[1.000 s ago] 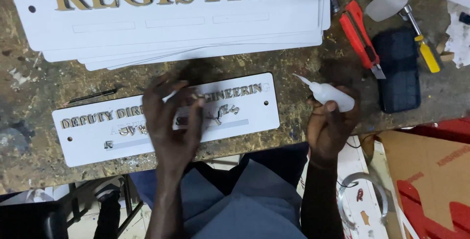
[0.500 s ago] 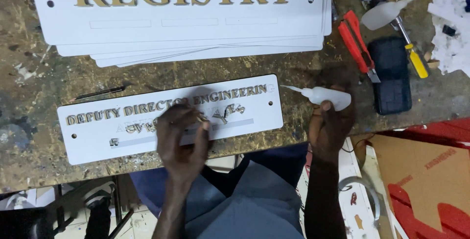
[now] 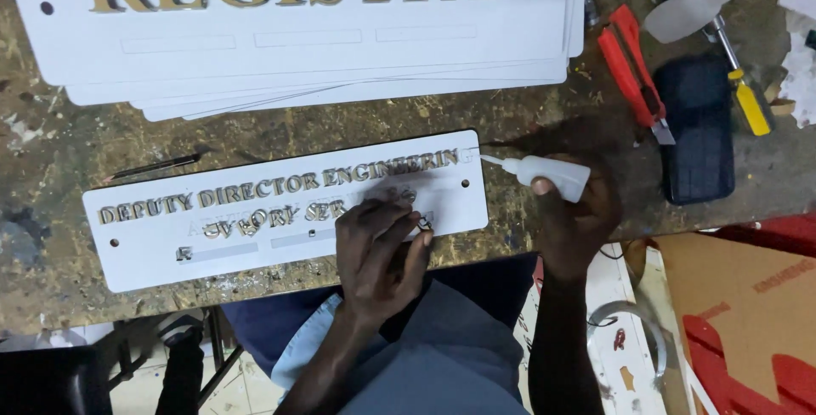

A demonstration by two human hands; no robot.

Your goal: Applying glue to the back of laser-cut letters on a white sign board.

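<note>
A small white sign plate (image 3: 153,245) with gold raised letters lies along the near edge of the worn workbench (image 3: 76,156). My left hand (image 3: 378,249) rests on the plate's lower row, its fingertips pressing on small gold letters. My right hand (image 3: 574,211) grips a white glue bottle (image 3: 548,175), whose thin nozzle points left and touches the plate's right end by the top row of letters.
A stack of large white sign boards (image 3: 314,49) with big gold letters fills the back. A black pencil (image 3: 153,166) lies left. At the right are a red utility knife (image 3: 633,71), a dark phone (image 3: 699,130) and a yellow-handled screwdriver (image 3: 746,92). Red shapes (image 3: 748,372) lie below.
My left hand slid rightward along the lower row of letters. My right hand brought the glue bottle down and left until its nozzle reached the plate's right end.
</note>
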